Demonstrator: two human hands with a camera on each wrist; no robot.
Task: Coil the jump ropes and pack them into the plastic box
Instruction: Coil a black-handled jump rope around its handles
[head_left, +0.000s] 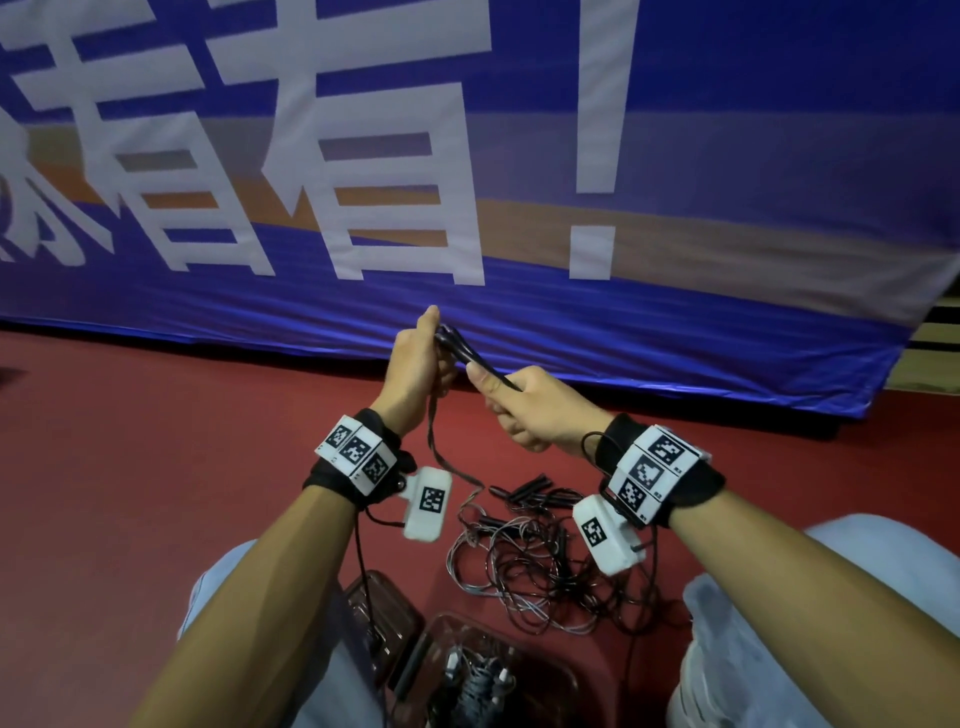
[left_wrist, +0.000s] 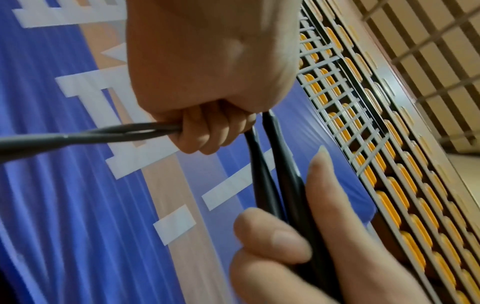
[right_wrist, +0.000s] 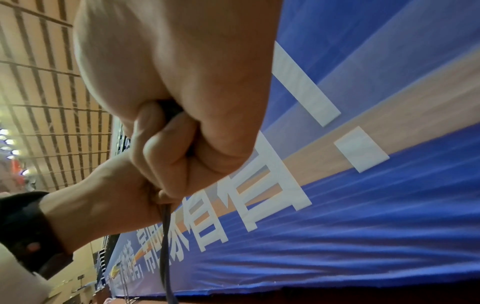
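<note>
Both hands are raised: the left hand (head_left: 415, 364) grips the cord, the right hand (head_left: 524, 405) curls round two black handles (left_wrist: 275, 164) of one jump rope; tangled ropes (head_left: 530, 566) lie beyond the plastic box (head_left: 550, 675) on the red floor (head_left: 156, 467), blue banner (head_left: 727, 322) behind

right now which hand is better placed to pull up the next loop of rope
Left, probably: the left hand grips the rope where its slack hangs to the floor, while the right hand is fisted round the black handles.
</note>
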